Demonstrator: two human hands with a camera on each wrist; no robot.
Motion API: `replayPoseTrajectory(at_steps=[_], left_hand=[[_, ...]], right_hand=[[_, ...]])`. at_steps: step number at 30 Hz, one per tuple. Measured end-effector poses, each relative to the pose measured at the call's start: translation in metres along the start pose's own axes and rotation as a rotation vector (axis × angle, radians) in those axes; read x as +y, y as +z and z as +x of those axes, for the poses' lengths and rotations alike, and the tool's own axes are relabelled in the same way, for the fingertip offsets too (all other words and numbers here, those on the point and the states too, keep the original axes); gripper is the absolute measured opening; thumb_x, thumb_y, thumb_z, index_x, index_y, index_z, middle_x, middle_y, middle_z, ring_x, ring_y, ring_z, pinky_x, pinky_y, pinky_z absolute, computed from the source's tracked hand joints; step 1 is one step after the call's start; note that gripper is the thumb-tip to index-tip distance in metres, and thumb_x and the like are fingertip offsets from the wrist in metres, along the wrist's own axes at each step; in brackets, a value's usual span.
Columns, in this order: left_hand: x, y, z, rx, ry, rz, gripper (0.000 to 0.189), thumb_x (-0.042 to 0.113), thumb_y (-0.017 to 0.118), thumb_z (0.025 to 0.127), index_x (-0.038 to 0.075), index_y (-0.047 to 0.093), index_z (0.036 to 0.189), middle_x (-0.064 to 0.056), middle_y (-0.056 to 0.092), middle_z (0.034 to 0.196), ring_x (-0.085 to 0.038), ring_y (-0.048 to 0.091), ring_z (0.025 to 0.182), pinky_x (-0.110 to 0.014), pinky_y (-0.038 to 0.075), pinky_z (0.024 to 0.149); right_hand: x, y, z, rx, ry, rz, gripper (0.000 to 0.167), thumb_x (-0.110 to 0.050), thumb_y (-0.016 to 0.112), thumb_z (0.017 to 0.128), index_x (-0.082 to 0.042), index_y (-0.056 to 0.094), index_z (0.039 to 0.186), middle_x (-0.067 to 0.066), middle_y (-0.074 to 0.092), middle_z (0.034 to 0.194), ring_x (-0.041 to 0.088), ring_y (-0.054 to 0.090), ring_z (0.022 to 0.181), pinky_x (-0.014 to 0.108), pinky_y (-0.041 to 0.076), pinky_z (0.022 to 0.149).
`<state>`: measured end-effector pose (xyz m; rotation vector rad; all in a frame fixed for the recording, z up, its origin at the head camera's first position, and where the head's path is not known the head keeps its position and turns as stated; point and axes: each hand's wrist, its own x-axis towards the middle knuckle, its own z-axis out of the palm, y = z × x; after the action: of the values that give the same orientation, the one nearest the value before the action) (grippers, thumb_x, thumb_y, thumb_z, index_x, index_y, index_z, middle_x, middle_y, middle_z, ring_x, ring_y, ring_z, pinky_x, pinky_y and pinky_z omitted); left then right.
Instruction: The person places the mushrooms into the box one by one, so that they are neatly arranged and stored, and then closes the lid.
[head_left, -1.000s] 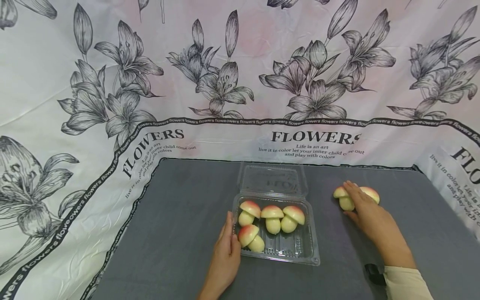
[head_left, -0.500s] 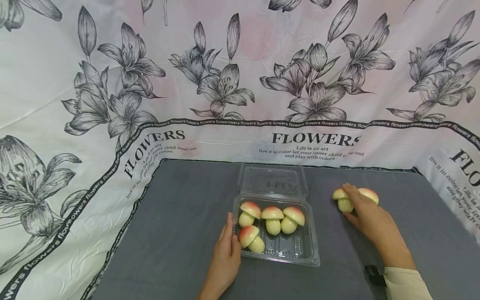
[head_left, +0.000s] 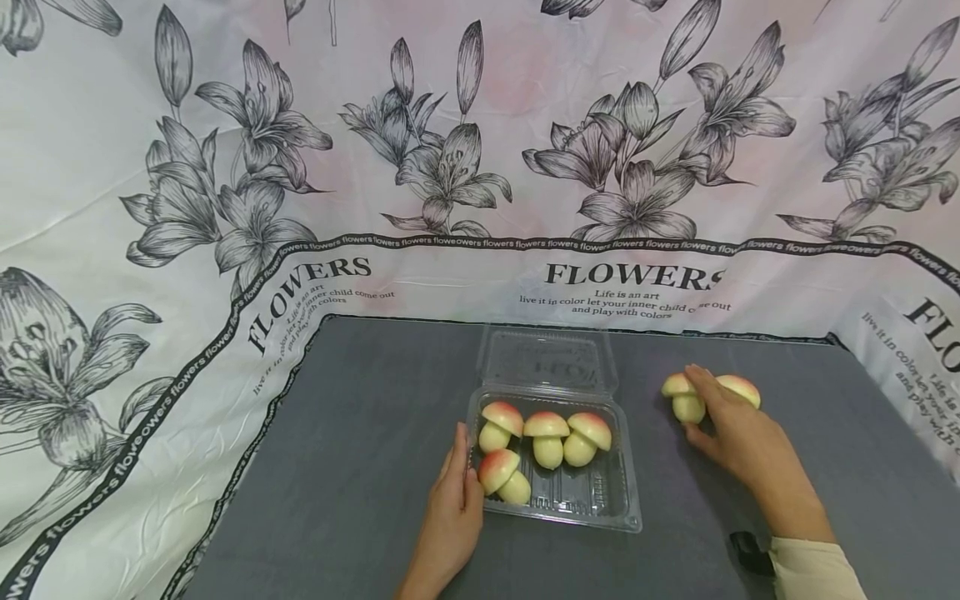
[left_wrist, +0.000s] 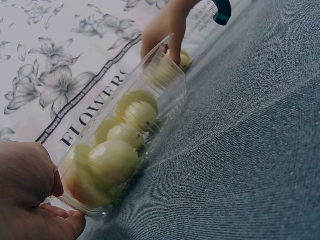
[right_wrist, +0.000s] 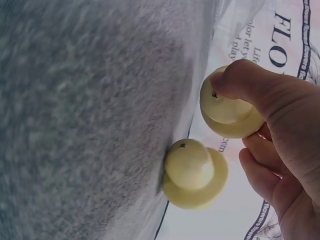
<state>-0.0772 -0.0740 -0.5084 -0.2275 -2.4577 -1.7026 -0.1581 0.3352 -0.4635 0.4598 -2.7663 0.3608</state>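
Observation:
My left hand [head_left: 446, 521] holds the left side of a clear plastic clamshell box [head_left: 632, 500], its fingers at the rim in the left wrist view. Several mushroom-shaped pieces, cream with reddish caps, lie inside; one mushroom-shaped piece [head_left: 504, 477] is nearest that hand. To the right of the box, my right hand [head_left: 738, 446] pinches another mushroom-shaped piece [right_wrist: 225, 107], thumb on its stem. It appears slightly off the table in the right wrist view. A second loose mushroom-shaped piece [right_wrist: 192, 170] rests on the table beside it, partly hidden by the hand in the head view.
The box's transparent lid [head_left: 547, 360] lies folded back toward the rear. A grey cloth [head_left: 360, 467] covers the table. Behind it hangs a white flower-printed curtain [head_left: 450, 275]. A black band [head_left: 750, 552] sits by the right sleeve.
My right hand has shifted slightly left with the pinched mushroom-shaped piece, widening the gap to the other loose one. The left hand and the box have stayed put.

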Motion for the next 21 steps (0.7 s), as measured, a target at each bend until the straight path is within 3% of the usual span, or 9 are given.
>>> replayPoseTrajectory(at_steps=[6,17,19,21], left_hand=[[0.001,0.001,0.000,0.001,-0.005,0.009,0.067,-0.005,0.047,0.108,0.008,0.022,0.169,-0.018,0.032,0.170,-0.029,0.037,0.152,-0.038,0.042,0.113],[0.002,0.001,0.000,-0.002,-0.005,0.010,0.067,-0.006,0.047,0.107,0.006,0.021,0.168,-0.019,0.031,0.170,-0.030,0.038,0.151,-0.034,0.043,0.102],[0.002,0.001,0.000,-0.003,-0.007,0.009,0.067,-0.006,0.047,0.107,0.006,0.021,0.168,-0.020,0.031,0.170,-0.030,0.038,0.151,-0.034,0.043,0.102],[0.001,0.001,0.000,-0.003,-0.008,0.011,0.068,-0.006,0.047,0.107,0.007,0.021,0.169,-0.020,0.030,0.170,-0.030,0.037,0.152,-0.035,0.043,0.105]], right_hand=[[-0.007,-0.005,0.001,0.018,-0.002,0.004,0.093,-0.007,0.092,0.078,-0.004,0.043,0.156,0.032,0.056,0.147,0.049,0.070,0.102,0.064,0.053,0.066],[-0.034,-0.018,0.003,0.105,-0.076,0.007,0.101,-0.005,0.095,0.072,-0.008,0.044,0.159,0.026,0.057,0.149,0.047,0.072,0.105,0.063,0.056,0.068],[-0.041,-0.021,0.003,0.117,-0.082,0.011,0.101,-0.006,0.095,0.072,-0.011,0.044,0.159,0.025,0.058,0.149,0.044,0.073,0.099,0.060,0.056,0.064],[-0.049,-0.024,0.003,0.120,-0.092,0.016,0.101,-0.007,0.094,0.073,-0.013,0.043,0.160,0.023,0.058,0.150,0.036,0.074,0.079,0.053,0.055,0.057]])
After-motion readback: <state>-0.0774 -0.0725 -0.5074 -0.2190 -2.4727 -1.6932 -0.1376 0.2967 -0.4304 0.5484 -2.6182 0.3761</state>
